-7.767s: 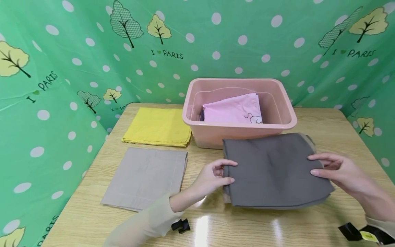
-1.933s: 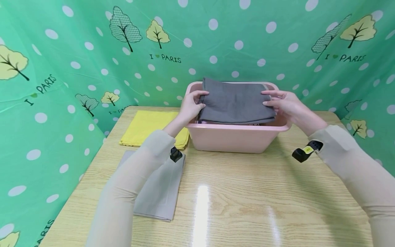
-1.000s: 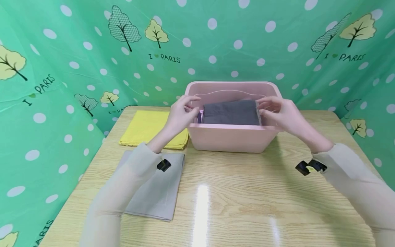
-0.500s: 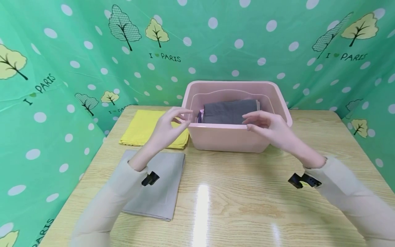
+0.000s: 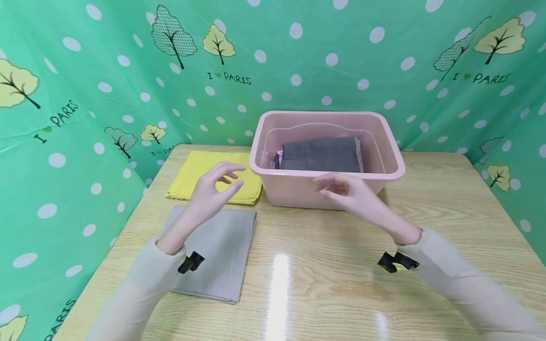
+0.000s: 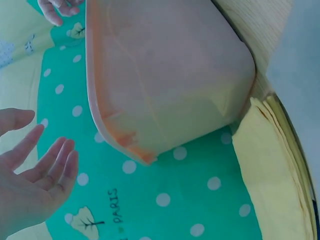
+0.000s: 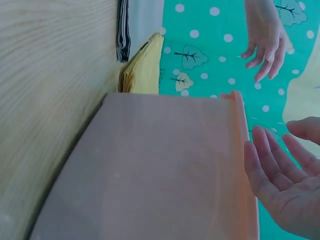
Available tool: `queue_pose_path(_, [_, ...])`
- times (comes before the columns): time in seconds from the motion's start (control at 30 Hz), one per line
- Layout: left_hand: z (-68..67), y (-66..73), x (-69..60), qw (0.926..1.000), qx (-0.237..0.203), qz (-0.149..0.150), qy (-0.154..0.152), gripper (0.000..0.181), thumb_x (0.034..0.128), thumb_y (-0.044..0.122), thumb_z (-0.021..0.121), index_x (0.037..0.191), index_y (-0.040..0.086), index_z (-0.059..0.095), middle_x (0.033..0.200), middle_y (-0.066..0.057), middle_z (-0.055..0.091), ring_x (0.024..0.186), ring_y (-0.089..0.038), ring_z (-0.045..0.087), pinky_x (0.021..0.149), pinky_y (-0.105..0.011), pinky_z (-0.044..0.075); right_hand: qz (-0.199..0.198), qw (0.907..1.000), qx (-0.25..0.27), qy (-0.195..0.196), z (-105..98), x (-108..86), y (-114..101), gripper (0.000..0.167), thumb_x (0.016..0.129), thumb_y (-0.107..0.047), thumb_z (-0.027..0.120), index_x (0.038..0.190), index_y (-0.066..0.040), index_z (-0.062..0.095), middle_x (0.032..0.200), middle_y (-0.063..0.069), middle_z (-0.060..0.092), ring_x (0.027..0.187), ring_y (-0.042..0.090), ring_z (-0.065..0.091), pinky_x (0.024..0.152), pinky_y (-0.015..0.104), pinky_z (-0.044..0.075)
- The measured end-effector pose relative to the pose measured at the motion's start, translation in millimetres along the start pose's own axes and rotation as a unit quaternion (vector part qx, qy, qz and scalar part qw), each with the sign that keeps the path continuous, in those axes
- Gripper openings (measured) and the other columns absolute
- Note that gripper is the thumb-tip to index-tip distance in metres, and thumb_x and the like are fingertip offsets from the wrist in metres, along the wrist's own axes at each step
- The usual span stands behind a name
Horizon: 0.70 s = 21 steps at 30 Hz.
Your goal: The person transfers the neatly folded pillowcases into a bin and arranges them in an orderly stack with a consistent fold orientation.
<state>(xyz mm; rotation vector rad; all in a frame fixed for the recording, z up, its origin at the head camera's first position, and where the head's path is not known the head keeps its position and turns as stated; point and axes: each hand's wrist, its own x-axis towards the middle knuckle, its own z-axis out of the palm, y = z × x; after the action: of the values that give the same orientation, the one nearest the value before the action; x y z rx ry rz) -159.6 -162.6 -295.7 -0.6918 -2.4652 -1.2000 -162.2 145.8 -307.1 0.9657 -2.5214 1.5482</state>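
In the head view the left hand (image 5: 211,192) hovers over the yellow folded cloth (image 5: 196,166) and the back of the grey folded cloth (image 5: 222,255), fingers loosely bent and holding nothing. The right hand (image 5: 351,195), also without anything in it, is in front of the pink bin (image 5: 298,189), near its front rim. Inside the bin lies the dark grey folded cloth (image 5: 320,155), with a small purple item at its left. Both wrist views show relaxed fingers, the left hand (image 6: 37,177) and the right hand (image 7: 285,180), beside the bin's outer wall.
The wooden table (image 5: 324,265) carries the bin at its back middle and two cloths on the left. A green dotted curtain (image 5: 294,52) hangs behind the table and along both sides.
The dark grey cloth went from the table into the bin, covering the pink cloth there. Both hands let go of it and drew back toward the front, the right one also moving left.
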Motion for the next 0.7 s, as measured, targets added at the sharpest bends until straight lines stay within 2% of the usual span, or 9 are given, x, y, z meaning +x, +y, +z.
queue_pose_path(0.2, [-11.1, -8.8, -12.2, 0.9995, 0.007, -0.03, 0.002, 0.027, 0.083, 0.008, 0.06, 0.109, 0.004, 0.06, 0.107, -0.009, 0.058, 0.088, -0.023, 0.056, 0.074, -0.038, 0.047, 0.033, 0.9984, 0.043, -0.017, 16.1, 1.5, 3.8, 0.027, 0.083, 0.003, 0.055, 0.11, 0.005, 0.057, 0.096, 0.018, 0.062, 0.084, 0.028, 0.06, 0.072, 0.023, 0.049])
queue_pose_path(0.4, [-20.0, -18.3, -24.6, 0.9981, 0.024, -0.057, -0.003, 0.027, 0.084, 0.012, 0.06, 0.11, 0.005, 0.059, 0.107, -0.008, 0.058, 0.088, -0.021, 0.056, 0.074, -0.03, 0.047, 0.053, 0.992, 0.103, -0.049, 35.1, 2.1, 8.4, 0.029, 0.084, 0.001, 0.054, 0.113, 0.008, 0.053, 0.097, 0.02, 0.061, 0.082, 0.022, 0.061, 0.073, 0.028, 0.05])
queue_pose_path(0.53, [-24.6, -27.0, -32.8, 0.9965, 0.034, -0.076, -0.007, 0.028, 0.0849, 0.013, 0.059, 0.111, 0.005, 0.059, 0.108, -0.009, 0.057, 0.088, -0.02, 0.055, 0.074, -0.031, 0.047, 0.063, 0.9884, 0.123, -0.064, 48.0, 3.8, 11.7, 0.03, 0.084, -0.001, 0.055, 0.114, 0.006, 0.053, 0.097, 0.019, 0.062, 0.081, 0.019, 0.062, 0.072, 0.031, 0.051])
queue_pose_path(0.7, [-32.8, -41.3, -46.8, 0.9923, 0.051, -0.113, 0.0, 0.029, 0.0863, 0.014, 0.057, 0.114, 0.006, 0.058, 0.111, -0.009, 0.056, 0.089, -0.018, 0.055, 0.075, -0.024, 0.046, 0.077, 0.9832, 0.146, -0.078, 60.5, 6.7, 16.2, 0.032, 0.085, -0.001, 0.053, 0.116, 0.006, 0.051, 0.099, 0.019, 0.062, 0.084, 0.029, 0.061, 0.074, 0.036, 0.051])
